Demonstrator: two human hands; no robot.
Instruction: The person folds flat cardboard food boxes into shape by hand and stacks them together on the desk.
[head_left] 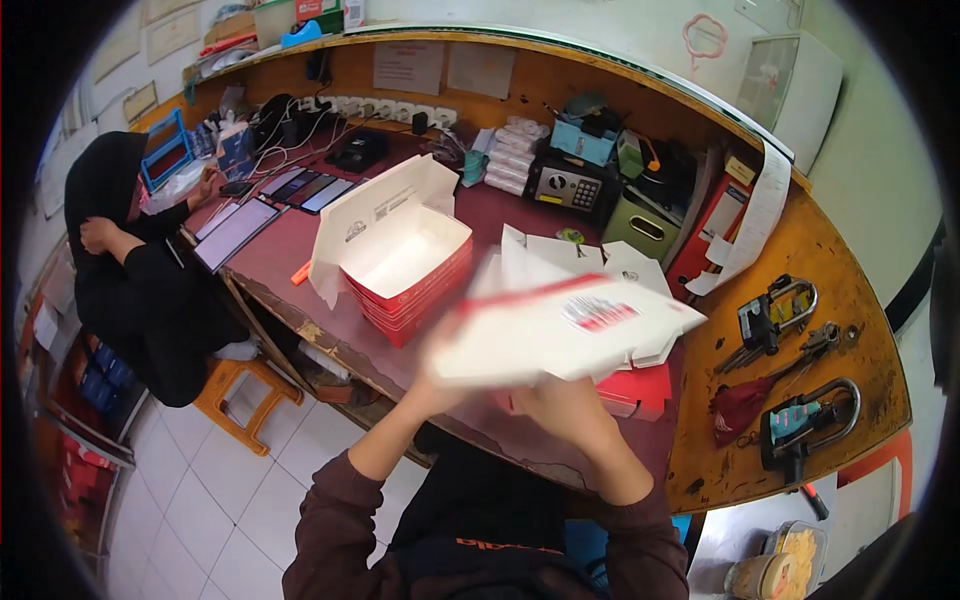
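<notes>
A white cardboard piece (pixel 520 335) with a red stripe and red print is held up over the front of the table, blurred by motion. My left hand (pixel 438 370) grips its left end, the fingers partly hidden behind it. Under its lower edge is my right hand (pixel 560 400), its fingers mostly covered by the card. Left of it stands a stack of nested red boxes (pixel 405 290), white inside, with open flaps. Flat white and red box pieces (pixel 640 385) lie beneath and to the right of the held card.
A person in black (pixel 150 270) sits at the left near several phones (pixel 300 188). A safe (pixel 568 188) and red binder (pixel 715 225) stand at the back. Padlocks (pixel 800 425) and keys lie on the wooden top at right. An orange stool (pixel 245 400) stands below.
</notes>
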